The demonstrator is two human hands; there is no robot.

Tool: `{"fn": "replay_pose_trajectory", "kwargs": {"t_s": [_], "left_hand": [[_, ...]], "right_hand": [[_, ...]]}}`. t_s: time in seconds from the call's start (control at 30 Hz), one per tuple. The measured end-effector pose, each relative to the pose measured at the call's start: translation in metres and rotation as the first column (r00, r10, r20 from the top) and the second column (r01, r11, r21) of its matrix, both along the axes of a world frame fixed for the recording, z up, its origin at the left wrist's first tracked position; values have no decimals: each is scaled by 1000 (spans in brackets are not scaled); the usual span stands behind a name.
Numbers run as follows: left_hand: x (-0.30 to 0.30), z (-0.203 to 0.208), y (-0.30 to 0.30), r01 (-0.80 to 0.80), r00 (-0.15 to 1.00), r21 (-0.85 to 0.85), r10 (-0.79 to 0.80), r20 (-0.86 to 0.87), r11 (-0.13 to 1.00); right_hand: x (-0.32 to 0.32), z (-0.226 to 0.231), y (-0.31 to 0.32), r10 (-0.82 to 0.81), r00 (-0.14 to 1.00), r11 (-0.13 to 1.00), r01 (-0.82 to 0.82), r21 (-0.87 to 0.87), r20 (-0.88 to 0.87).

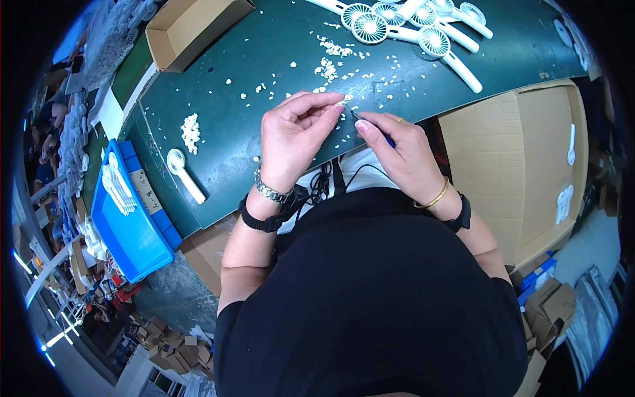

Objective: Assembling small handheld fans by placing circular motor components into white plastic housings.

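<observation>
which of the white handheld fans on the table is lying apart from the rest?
The single white fan at the table's left, near the blue tray. The other fans lie bunched at the far edge, beyond both hands.

Both hands [350,135] together — fingertips pinched

matt green table top [264,59], white plastic fans [397,26], glossy blue plastic tray [142,241], brown cardboard box [516,165]
</observation>
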State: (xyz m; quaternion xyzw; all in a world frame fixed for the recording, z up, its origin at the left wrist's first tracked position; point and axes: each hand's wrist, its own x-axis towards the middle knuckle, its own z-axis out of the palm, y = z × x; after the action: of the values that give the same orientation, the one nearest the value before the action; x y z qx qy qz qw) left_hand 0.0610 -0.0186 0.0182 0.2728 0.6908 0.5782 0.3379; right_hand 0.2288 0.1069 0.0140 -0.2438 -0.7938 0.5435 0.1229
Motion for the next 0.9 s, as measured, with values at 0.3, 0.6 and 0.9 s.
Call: {"fn": "replay_pose_trajectory", "kwargs": {"t_s": [0.3, 0.6, 0.9], "left_hand": [[2, -1, -2, 0, 1000, 4, 0, 20, 1000], [2, 0, -2, 20, 1000, 15, -20, -2, 1000], [2, -3, -2, -3, 985, 74, -9, 170, 997]], "right_hand": [[1, -2, -2, -9, 1000, 1000, 9, -17, -6], [1, -2, -1, -15, 999, 1000, 15, -8, -35], [2, -1, -2, -38, 999, 994, 35, -106, -24]]}}
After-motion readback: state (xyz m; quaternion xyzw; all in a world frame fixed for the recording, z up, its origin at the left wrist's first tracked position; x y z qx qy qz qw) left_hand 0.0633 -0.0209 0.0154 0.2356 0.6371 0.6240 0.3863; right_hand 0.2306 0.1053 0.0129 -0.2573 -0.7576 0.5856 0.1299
